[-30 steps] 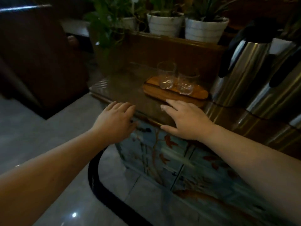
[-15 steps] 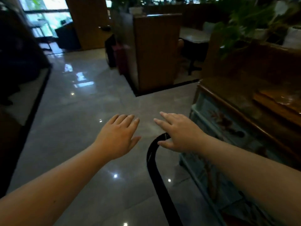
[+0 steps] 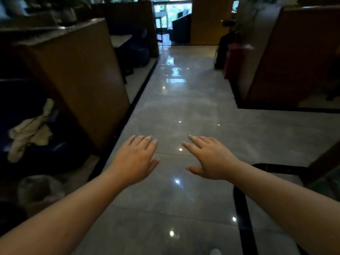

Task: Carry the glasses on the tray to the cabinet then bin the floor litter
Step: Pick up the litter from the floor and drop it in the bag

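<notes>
Left hand: we hold it palm down at lower centre, fingers loosely together, holding nothing.
Right hand: palm down just beside it, fingers slightly spread, holding nothing.
Floor: glossy grey tiles run up the centre.
Cloth: crumpled on a dark seat, left edge.
Partition: wooden, upper left.
Glasses, tray, litter: we see none.

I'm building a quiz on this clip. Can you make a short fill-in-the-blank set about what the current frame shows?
1. Both hands, the left hand and the right hand, are open and hold ____.
2. The hands hover over a glossy tiled ____.
3. A pale crumpled cloth lies on the ____ side of the aisle.

Missing words: nothing; floor; left
</notes>
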